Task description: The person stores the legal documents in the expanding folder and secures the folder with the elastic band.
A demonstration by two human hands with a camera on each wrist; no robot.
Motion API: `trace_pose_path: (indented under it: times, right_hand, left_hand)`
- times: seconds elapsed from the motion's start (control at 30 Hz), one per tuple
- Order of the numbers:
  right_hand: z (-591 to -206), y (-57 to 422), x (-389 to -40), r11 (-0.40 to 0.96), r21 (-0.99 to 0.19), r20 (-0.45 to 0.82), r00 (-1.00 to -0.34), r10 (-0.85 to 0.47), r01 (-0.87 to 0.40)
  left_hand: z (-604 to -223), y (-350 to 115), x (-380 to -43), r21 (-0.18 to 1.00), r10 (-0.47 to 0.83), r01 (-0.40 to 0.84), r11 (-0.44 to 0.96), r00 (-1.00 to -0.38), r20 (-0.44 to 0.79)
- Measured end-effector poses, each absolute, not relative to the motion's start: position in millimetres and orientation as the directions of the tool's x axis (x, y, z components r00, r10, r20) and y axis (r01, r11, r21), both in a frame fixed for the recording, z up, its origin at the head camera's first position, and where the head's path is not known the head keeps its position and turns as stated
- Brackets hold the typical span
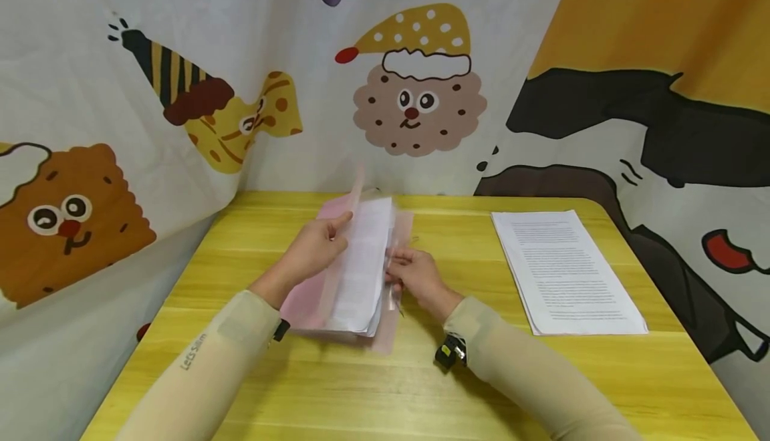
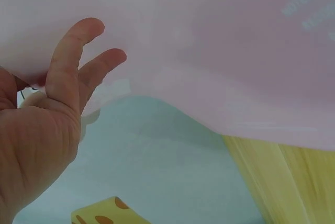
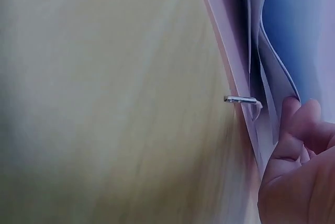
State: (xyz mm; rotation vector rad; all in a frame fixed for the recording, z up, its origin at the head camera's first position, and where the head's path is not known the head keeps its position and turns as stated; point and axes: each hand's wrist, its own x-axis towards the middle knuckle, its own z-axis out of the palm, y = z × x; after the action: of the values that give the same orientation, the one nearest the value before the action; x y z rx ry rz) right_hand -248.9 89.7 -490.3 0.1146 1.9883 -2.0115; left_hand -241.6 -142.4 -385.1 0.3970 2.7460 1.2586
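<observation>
A pink translucent document folder (image 1: 309, 301) lies opened on the table, with white printed sheets (image 1: 365, 254) inside. My left hand (image 1: 315, 244) pinches the raised edge of its cover (image 2: 209, 67) between thumb and finger; in the left wrist view two other fingers stand out against the pink plastic. At the folder's right side, my right hand (image 1: 418, 277) pinches the edge of the sheets, thumb and fingertips together in the right wrist view (image 3: 301, 150). A small metal bar (image 3: 241, 99) sticks out from the folder's edge beside that hand.
A neat stack of printed paper (image 1: 568, 274) lies on the right of the yellow wood-grain table (image 1: 337, 394). Behind the table hangs a white cloth (image 1: 289, 20) with cartoon prints.
</observation>
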Motion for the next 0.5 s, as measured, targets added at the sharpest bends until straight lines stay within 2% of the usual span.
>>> trace_pose_path:
  times: [0.17, 0.3, 0.37, 0.43, 0.5]
  right_hand:
    - [-478, 114, -249, 0.083, -0.973, -0.23, -0.954, -0.192, 0.218]
    - [-457, 177, -256, 0.275, -0.955, -0.168, -0.968, -0.185, 0.113]
    - [-448, 221, -261, 0.446, -0.895, -0.114, -0.982, -0.153, 0.035]
    - [-442, 270, -266, 0.631, -0.776, -0.069, -0.993, -0.093, -0.005]
    - [-438, 318, -267, 0.768, -0.638, -0.071, -0.997, 0.011, 0.053]
  left_hand:
    - [-383, -143, -241, 0.742, 0.282, 0.213, 0.635, -0.959, 0.033]
    - [-382, -144, -241, 0.74, 0.28, 0.221, 0.635, -0.959, 0.046]
    - [-382, -145, -241, 0.745, 0.28, 0.228, 0.627, -0.958, 0.058]
    - [-382, -146, -240, 0.753, 0.274, 0.221, 0.619, -0.96, 0.057]
    - [-384, -146, -240, 0.763, 0.27, 0.215, 0.61, -0.961, 0.055]
